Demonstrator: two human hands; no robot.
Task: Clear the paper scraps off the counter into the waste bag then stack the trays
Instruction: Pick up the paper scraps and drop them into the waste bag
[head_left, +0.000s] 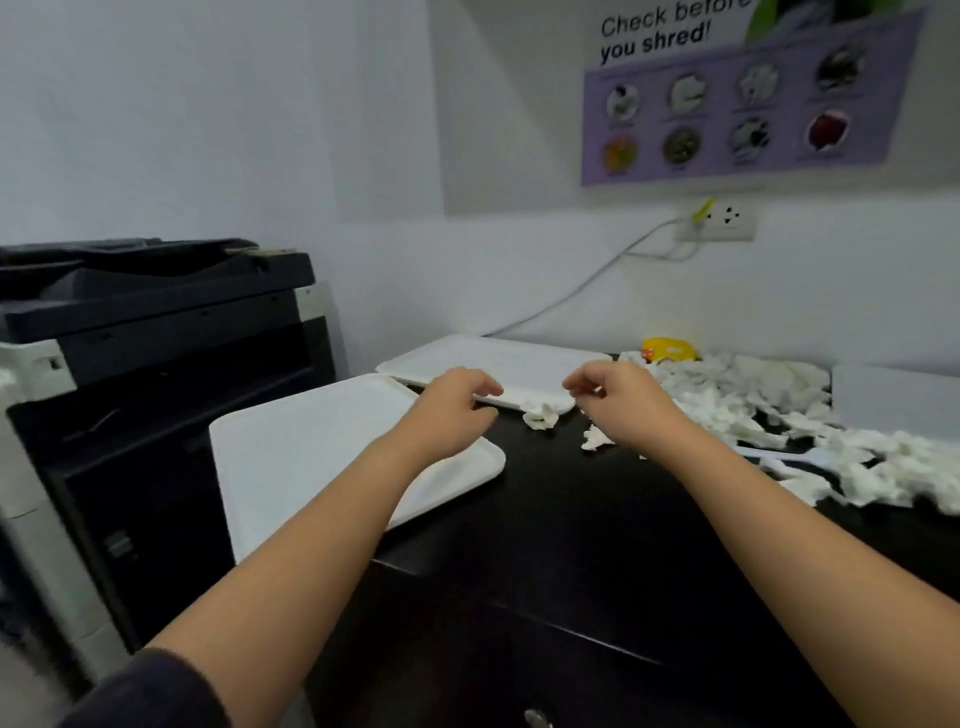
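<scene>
Two white trays lie on the dark counter (545, 499): a near tray (311, 452) overhanging the counter's left edge and a far tray (498, 358) by the wall. My left hand (457, 400) hovers over the near tray's far corner, fingers loosely curled, holding nothing. My right hand (608, 389) hangs beside the far tray's right end, also loosely curled and holding nothing. A small crumpled scrap (540, 415) lies between my hands. A large heap of white paper scraps (753, 410) covers the counter to the right. No waste bag is in view.
A black and grey copier (156, 364) stands left of the counter. A yellow object (667, 349) sits behind the scraps by the wall. A white box (893, 400) stands at the far right. A cable runs down from a wall socket (719, 221).
</scene>
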